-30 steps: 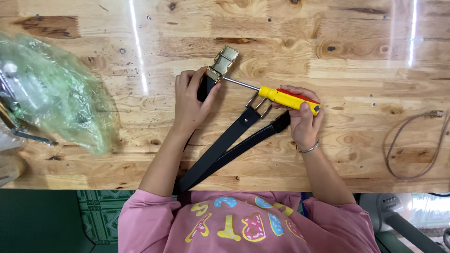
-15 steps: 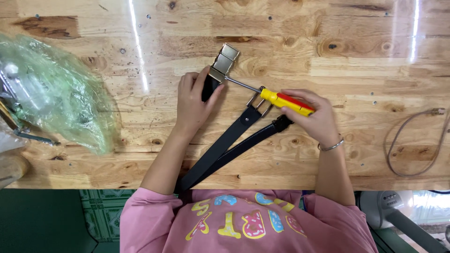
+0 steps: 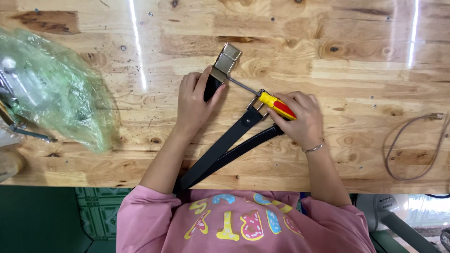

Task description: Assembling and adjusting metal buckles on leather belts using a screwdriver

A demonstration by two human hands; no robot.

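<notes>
A black belt [image 3: 220, 152] lies across the wooden table [image 3: 300, 42], its folded straps running down to the front edge. My left hand [image 3: 194, 100] presses the belt's end down just below the metal buckle [image 3: 226, 61]. My right hand [image 3: 300, 119] grips a screwdriver with a yellow and red handle [image 3: 277, 105]. Its metal shaft points up and left, and the tip meets the buckle's lower edge by my left fingertips. A second metal fitting shows on the strap under the screwdriver handle.
A crumpled green plastic bag [image 3: 51, 89] with things inside fills the table's left side. A thin looped cable [image 3: 415, 147] lies at the right. A grey fan base [image 3: 389, 211] sits below the table's front edge at the right.
My right hand has slid up the screwdriver handle and turned over it, covering more of the handle. The left hand and the buckle have stayed in place.
</notes>
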